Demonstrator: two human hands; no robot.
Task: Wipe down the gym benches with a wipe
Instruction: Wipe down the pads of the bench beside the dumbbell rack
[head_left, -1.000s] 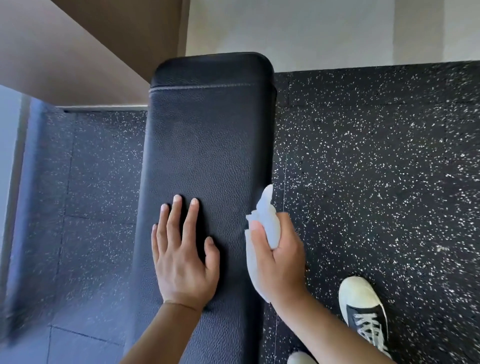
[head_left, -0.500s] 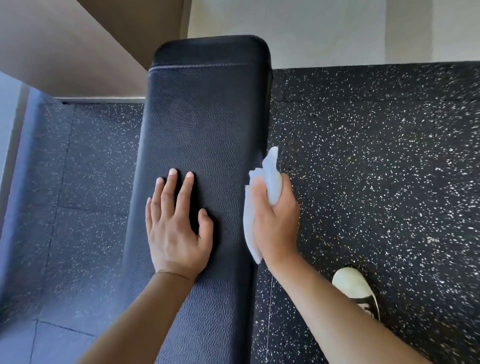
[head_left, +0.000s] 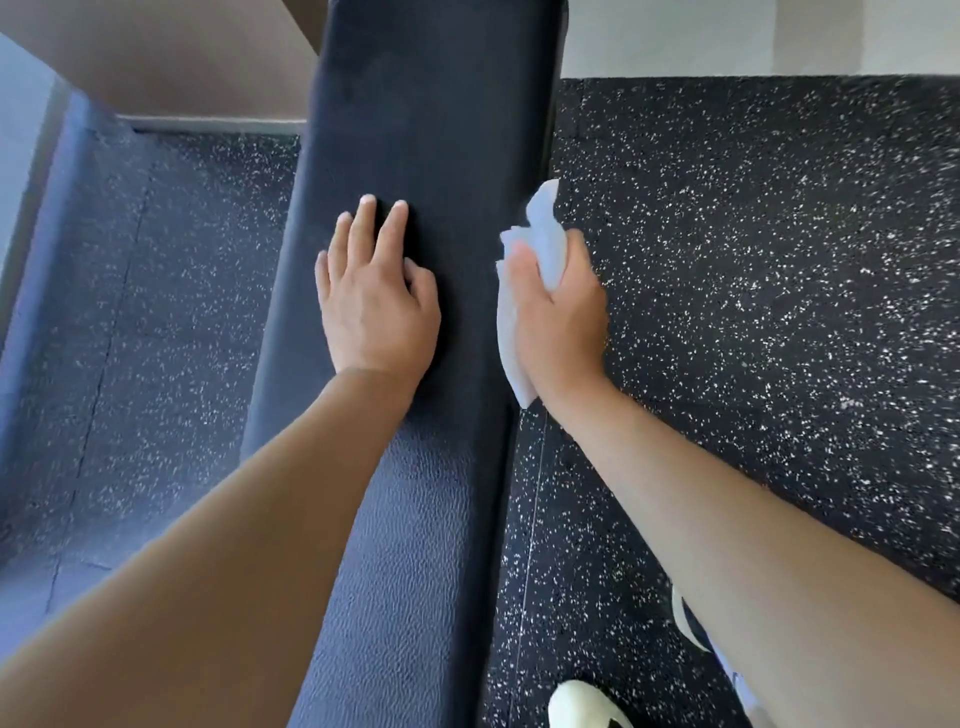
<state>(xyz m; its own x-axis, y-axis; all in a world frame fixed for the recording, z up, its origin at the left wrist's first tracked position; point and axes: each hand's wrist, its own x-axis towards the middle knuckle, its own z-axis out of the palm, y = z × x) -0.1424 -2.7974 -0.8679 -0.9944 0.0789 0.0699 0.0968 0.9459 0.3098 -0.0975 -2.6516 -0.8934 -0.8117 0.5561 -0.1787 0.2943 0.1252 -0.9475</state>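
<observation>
Black padded bench (head_left: 415, 130): right hand (head_left: 561, 322) grips the wipe (head_left: 540, 244) against its right side edge; left hand (head_left: 376, 296) rests flat, fingers straight, on top. Judged mid-task; remaining coverage cannot be confirmed.

Single view, head-worn wide-angle camera. Looks steeply down and forward along the long black padded vinyl bench (head_left: 415, 156), which runs from the bottom edge up to the top of frame. Close range: both bare forearms enter from the bottom corners. Black white-speckled rubber floor (head_left: 753, 260) fills both sides; pale wall base at the top. Frame edges blurred.
</observation>
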